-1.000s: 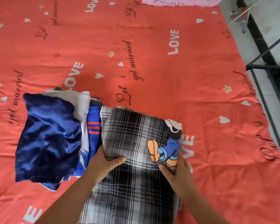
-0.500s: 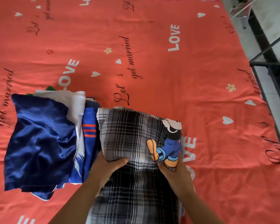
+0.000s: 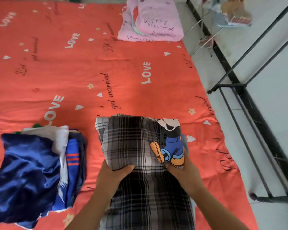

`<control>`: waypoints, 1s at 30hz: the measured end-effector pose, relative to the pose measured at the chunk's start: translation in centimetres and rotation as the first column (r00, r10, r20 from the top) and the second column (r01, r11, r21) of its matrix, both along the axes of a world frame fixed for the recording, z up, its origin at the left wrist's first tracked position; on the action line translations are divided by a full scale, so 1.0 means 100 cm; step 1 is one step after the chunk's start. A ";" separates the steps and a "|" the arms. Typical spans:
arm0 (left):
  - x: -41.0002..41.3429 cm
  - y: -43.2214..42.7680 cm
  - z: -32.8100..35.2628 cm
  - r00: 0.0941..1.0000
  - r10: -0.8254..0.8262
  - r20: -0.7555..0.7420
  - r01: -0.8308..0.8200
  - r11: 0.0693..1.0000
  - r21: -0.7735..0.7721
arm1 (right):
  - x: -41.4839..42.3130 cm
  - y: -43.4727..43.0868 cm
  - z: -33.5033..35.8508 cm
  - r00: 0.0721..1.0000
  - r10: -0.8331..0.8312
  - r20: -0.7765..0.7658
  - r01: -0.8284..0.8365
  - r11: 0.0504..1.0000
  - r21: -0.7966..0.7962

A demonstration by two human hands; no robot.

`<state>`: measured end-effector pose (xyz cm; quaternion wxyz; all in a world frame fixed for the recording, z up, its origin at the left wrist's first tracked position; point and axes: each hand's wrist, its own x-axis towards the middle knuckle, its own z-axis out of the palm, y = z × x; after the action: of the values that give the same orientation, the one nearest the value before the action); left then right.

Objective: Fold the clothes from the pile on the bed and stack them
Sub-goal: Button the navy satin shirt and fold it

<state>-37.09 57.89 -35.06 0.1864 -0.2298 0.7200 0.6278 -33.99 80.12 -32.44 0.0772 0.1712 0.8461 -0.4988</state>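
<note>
Since half a second ago: the plaid garment (image 3: 131, 140) has drawn clear of the stack (image 3: 32, 163), which it was touching then. A strip of red sheet (image 3: 106, 72) now shows between them. The view has tipped up, and the hands have kept their hold.

Nearest, lower centre of the frame: the unfolded length of the garment runs down off the bottom edge between the forearms. The left hand (image 3: 114, 174) grips the near edge of the folded-over part, thumb on top, fingers curled under. The right hand (image 3: 184, 171) grips the same edge at its right corner, just below the cartoon print. The hands are apart, one at each end of the fold.

Centre of the frame: the doubled part lies as a thick, slightly humped pad on the sheet, its left side uneven.

Judgement on the step: a fold is in progress and not yet squared.
- Keep both hands level so the edge stays straight.
- Line the side edges up before pressing down.
- Flatten the hump outward.
- Only then carry it left.

Left of the frame: the stack, blue satin piece on top, near the left hand but not touching.

Upper centre, far: a pink pillow (image 3: 153, 24).
</note>
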 end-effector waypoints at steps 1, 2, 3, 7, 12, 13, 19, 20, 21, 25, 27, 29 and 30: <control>-0.006 0.012 0.010 1.000 -0.016 -0.020 0.016 1.000 0.022 | -0.005 0.012 0.009 1.000 -0.003 -0.015 0.003 1.000 0.013; -0.014 0.025 0.017 0.998 -0.039 -0.049 0.041 0.998 0.042 | -0.012 0.026 0.017 0.999 -0.004 -0.034 0.004 1.000 0.023; -0.022 0.038 0.022 0.995 -0.063 -0.076 0.067 0.996 0.055 | -0.019 0.040 0.023 0.999 -0.006 -0.052 0.008 0.999 0.034; -0.051 0.096 0.025 0.983 -0.113 -0.142 0.130 0.985 0.114 | -0.046 0.100 0.030 0.996 -0.012 -0.089 0.019 0.997 0.077; -0.082 0.150 -0.012 0.964 -0.177 -0.196 0.207 0.968 0.142 | -0.072 0.157 -0.011 0.997 -0.064 -0.037 0.067 0.992 0.111; -0.087 0.158 -0.024 0.959 -0.215 -0.185 0.243 0.959 0.143 | -0.076 0.163 -0.023 0.997 -0.074 -0.037 0.079 0.985 0.151; -0.096 0.183 -0.055 0.929 -0.342 -0.143 0.308 0.927 -0.215 | -0.078 0.155 -0.065 0.973 -0.184 -0.136 0.228 0.835 0.501; -0.095 0.185 -0.053 0.917 -0.356 -0.179 0.286 0.900 -0.328 | -0.081 0.147 -0.065 0.974 -0.102 -0.204 0.201 0.803 0.560; -0.095 0.188 -0.051 0.881 -0.405 -0.245 0.261 0.847 -0.464 | -0.086 0.140 -0.064 0.972 0.002 -0.233 0.147 0.772 0.618; -0.116 0.196 -0.060 0.659 -0.700 -0.273 0.227 0.532 -0.816 | -0.113 0.137 -0.076 0.983 0.186 0.007 -0.131 0.667 0.733; -0.125 0.198 -0.074 0.655 -0.745 -0.125 0.312 0.417 -0.854 | -0.116 0.146 -0.093 0.976 0.190 0.107 -0.202 0.599 0.775; -0.128 0.195 -0.093 0.661 -0.749 -0.056 0.355 0.377 -0.856 | -0.112 0.148 -0.108 0.972 0.205 0.118 -0.214 0.553 0.805; -0.128 0.193 -0.101 0.665 -0.745 -0.052 0.364 0.384 -0.848 | -0.110 0.146 -0.115 0.975 0.198 0.097 -0.191 0.540 0.820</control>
<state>-49.93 77.17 -45.11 0.1088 0.1212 0.9706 0.1773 -45.03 94.73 -43.95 0.0400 0.0906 0.9945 -0.0347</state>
